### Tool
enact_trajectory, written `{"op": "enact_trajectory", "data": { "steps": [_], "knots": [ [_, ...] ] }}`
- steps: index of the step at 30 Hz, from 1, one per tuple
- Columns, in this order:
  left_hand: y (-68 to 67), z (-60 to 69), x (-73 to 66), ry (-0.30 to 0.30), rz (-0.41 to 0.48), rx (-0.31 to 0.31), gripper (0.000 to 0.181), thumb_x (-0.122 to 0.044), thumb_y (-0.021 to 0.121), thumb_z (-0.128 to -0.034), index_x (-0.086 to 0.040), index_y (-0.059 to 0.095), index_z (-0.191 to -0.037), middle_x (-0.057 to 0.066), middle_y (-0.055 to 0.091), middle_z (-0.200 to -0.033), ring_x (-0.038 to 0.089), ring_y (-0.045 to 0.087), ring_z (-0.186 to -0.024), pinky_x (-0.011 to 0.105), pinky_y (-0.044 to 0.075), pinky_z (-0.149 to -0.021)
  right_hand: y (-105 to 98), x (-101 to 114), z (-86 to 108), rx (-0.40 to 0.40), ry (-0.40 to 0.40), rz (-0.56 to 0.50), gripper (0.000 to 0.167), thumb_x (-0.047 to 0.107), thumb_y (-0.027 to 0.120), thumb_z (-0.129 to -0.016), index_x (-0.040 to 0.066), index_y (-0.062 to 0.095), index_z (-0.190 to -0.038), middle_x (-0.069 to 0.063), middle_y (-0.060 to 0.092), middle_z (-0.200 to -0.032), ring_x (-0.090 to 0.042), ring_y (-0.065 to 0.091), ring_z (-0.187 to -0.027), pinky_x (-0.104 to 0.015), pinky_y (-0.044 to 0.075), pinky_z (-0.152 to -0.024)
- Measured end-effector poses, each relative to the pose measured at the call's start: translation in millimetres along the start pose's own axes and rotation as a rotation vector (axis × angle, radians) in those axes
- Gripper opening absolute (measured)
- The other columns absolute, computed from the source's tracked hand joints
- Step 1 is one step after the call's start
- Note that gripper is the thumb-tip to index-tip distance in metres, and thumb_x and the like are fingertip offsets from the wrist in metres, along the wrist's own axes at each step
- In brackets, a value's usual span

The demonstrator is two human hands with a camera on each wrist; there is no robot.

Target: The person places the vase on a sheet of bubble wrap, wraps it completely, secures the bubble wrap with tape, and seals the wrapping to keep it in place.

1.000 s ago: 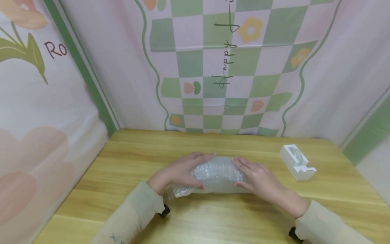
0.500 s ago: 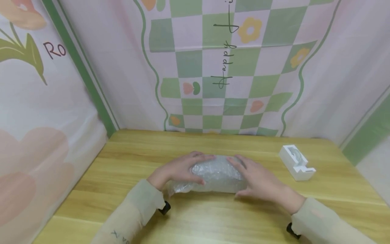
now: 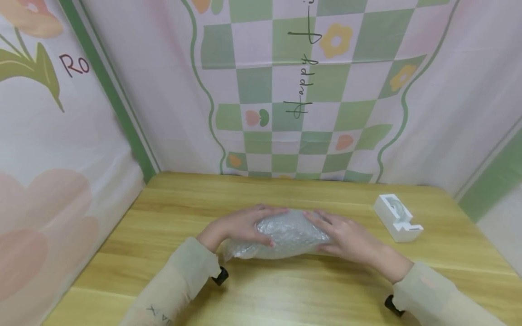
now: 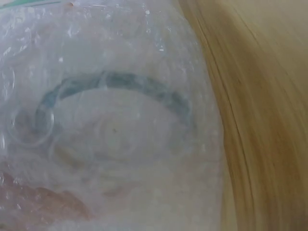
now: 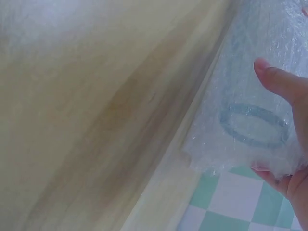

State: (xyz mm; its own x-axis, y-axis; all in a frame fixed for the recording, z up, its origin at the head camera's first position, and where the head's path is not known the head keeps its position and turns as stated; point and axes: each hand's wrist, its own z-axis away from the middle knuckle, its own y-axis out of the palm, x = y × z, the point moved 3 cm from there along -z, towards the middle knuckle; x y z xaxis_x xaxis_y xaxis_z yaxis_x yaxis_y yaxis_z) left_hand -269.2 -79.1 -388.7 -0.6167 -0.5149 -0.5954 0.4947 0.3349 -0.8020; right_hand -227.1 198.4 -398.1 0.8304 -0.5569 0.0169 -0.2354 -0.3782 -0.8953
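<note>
A clear bubble wrap bundle (image 3: 289,233) lies lengthwise across the middle of the table. My left hand (image 3: 244,226) grips its left part, thumb in front and fingers over the top. From the other side, my right hand (image 3: 346,237) holds the right end in the same way. Through the bubble wrap (image 4: 120,43) in the left wrist view shows a blurred blue-green arc. A blue-green ring (image 5: 252,126) shows through the end of the bundle in the right wrist view, near my right hand (image 5: 294,101). What is wrapped inside cannot be made out clearly.
At the back right of the wooden table (image 3: 285,294) stands a white tape dispenser (image 3: 397,218) with a roll of clear tape. A checkered cloth curtain (image 3: 285,90) hangs behind the table, and a printed cloth (image 3: 61,149) hangs at the left.
The bundle has turned a little between my hands, and the wrap on its front face lies differently. My right thumb dropped lower, then came back up against the bundle. The left hand has barely moved.
</note>
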Motion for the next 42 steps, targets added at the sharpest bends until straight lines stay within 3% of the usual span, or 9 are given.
{"op": "enact_trajectory", "data": {
  "steps": [3,5,12,17,22,25,30,35,42],
  "knots": [
    [0.7,0.2,-1.5,-0.002,0.014,0.005,0.089,-0.047,0.076,-0.0898,-0.040,0.025,-0.163,0.001,0.029,-0.165,0.027,0.030,-0.148,0.059,0.032,-0.116,0,0,1.3,-0.002,0.001,-0.007,0.100,0.025,0.092,-0.072,0.010,0.041,-0.157,-0.030,0.060,-0.132,-0.042,0.069,-0.100,-0.049,0.062,-0.080],
    [1.9,1.2,-3.5,-0.010,-0.030,0.001,0.089,-0.049,0.074,-0.0907,-0.041,0.023,-0.163,0.004,0.025,-0.167,0.029,0.028,-0.150,0.060,0.032,-0.115,0,0,2.5,-0.009,-0.001,-0.005,0.100,0.025,0.092,-0.072,0.010,0.041,-0.157,-0.031,0.060,-0.132,-0.042,0.070,-0.100,-0.048,0.062,-0.079],
    [10.1,12.4,-21.0,-0.019,-0.349,-0.060,0.084,-0.058,0.057,-0.0982,-0.037,0.012,-0.165,0.003,0.015,-0.171,0.036,0.024,-0.151,0.072,0.030,-0.111,1,1,6.8,-0.032,-0.008,0.001,0.100,0.026,0.091,-0.072,0.011,0.041,-0.157,-0.032,0.058,-0.135,-0.042,0.070,-0.100,-0.046,0.062,-0.078],
    [19.4,20.6,-30.0,0.019,-0.483,-0.103,0.076,-0.053,0.047,-0.1046,-0.030,0.009,-0.166,-0.002,0.009,-0.172,0.041,0.022,-0.151,0.074,0.031,-0.109,4,-1,7.9,-0.032,-0.018,0.013,0.094,0.031,0.086,-0.079,0.010,0.040,-0.157,-0.031,0.056,-0.138,-0.043,0.070,-0.102,-0.045,0.062,-0.077],
    [25.5,23.8,-32.0,0.062,-0.506,-0.147,0.070,-0.051,0.045,-0.1064,-0.031,0.014,-0.166,-0.004,0.008,-0.172,0.045,0.024,-0.149,0.077,0.030,-0.106,7,-3,10.4,-0.035,-0.076,0.051,0.076,0.044,0.068,-0.094,0.015,0.039,-0.158,-0.033,0.054,-0.140,-0.043,0.069,-0.102,-0.046,0.062,-0.077],
    [27.1,24.5,-31.2,0.076,-0.502,-0.154,0.078,-0.056,0.053,-0.1010,-0.033,0.015,-0.165,-0.004,0.008,-0.171,0.046,0.024,-0.149,0.078,0.029,-0.106,9,-4,12.4,-0.027,-0.095,0.051,0.070,0.043,0.065,-0.096,0.021,0.040,-0.158,-0.034,0.050,-0.142,-0.043,0.068,-0.104,-0.047,0.062,-0.079],
    [29.8,27.1,-33.2,0.078,-0.548,-0.123,0.113,-0.065,0.076,-0.0799,-0.033,0.011,-0.166,0.000,0.003,-0.172,0.048,0.023,-0.149,0.078,0.031,-0.104,13,-8,15.0,0.025,-0.074,0.023,0.086,0.026,0.080,-0.083,0.026,0.038,-0.159,-0.035,0.042,-0.149,-0.046,0.065,-0.111,-0.050,0.060,-0.084],
    [34.2,29.3,-39.9,0.048,-0.576,-0.103,0.124,-0.054,0.086,-0.0763,-0.036,0.002,-0.166,0.003,-0.001,-0.172,0.049,0.022,-0.149,0.077,0.034,-0.102,15,-13,14.4,0.063,-0.076,0.013,0.099,0.012,0.085,-0.075,0.027,0.036,-0.159,-0.033,0.035,-0.154,-0.046,0.060,-0.118,-0.048,0.060,-0.085],
    [42.5,30.7,-40.2,-0.052,-0.559,-0.233,0.120,-0.047,0.090,-0.0744,-0.025,0.014,-0.165,0.010,0.008,-0.171,0.045,0.028,-0.147,0.067,0.042,-0.104,15,-18,9.5,0.067,-0.113,0.014,0.102,0.006,0.086,-0.072,0.027,0.036,-0.158,-0.034,0.037,-0.152,-0.047,0.056,-0.122,-0.045,0.061,-0.082]
  ]
}}
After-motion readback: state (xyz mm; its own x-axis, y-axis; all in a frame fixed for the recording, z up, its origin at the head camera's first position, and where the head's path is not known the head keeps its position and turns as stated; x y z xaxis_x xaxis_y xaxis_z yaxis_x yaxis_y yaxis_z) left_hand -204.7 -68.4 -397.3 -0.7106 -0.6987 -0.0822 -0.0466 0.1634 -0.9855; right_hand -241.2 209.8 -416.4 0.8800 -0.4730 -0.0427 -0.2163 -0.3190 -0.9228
